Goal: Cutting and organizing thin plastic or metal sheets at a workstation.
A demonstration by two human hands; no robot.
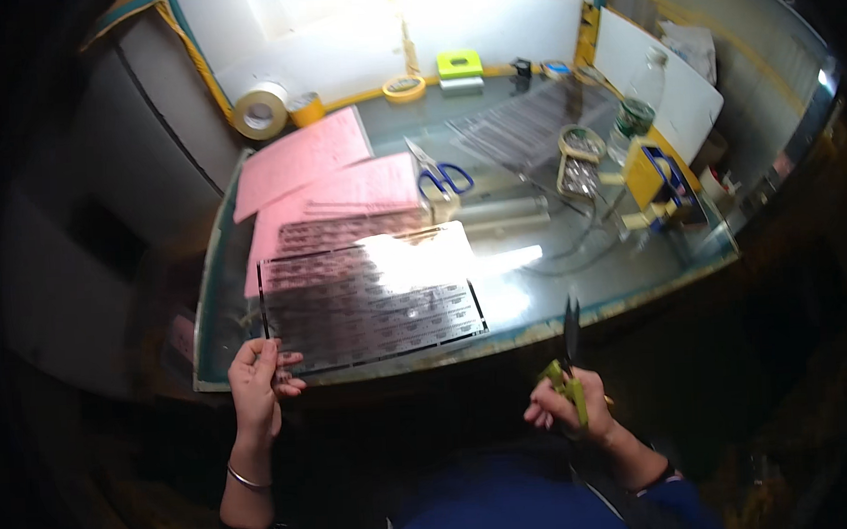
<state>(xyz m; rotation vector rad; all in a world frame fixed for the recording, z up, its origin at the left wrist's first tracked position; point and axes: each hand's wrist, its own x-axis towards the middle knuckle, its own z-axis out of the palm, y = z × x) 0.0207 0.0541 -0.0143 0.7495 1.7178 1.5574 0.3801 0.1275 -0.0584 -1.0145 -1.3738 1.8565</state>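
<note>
Pinched between the thumb and fingers of my left hand is the lower left corner of a see-through film sheet with dark printed rows. The sheet hangs out over the near edge of a glass-topped table, and bright glare hides part of its upper right. In my right hand is a pair of scissors with green handles and dark blades. The blades point up and away, look nearly closed, and stand to the right of the film, apart from it.
Pink printed papers lie at the left, beside blue-handled scissors. Tape rolls stand along the back. More film sheets, a two-part tray, a plastic bottle and a yellow tape dispenser occupy the right side.
</note>
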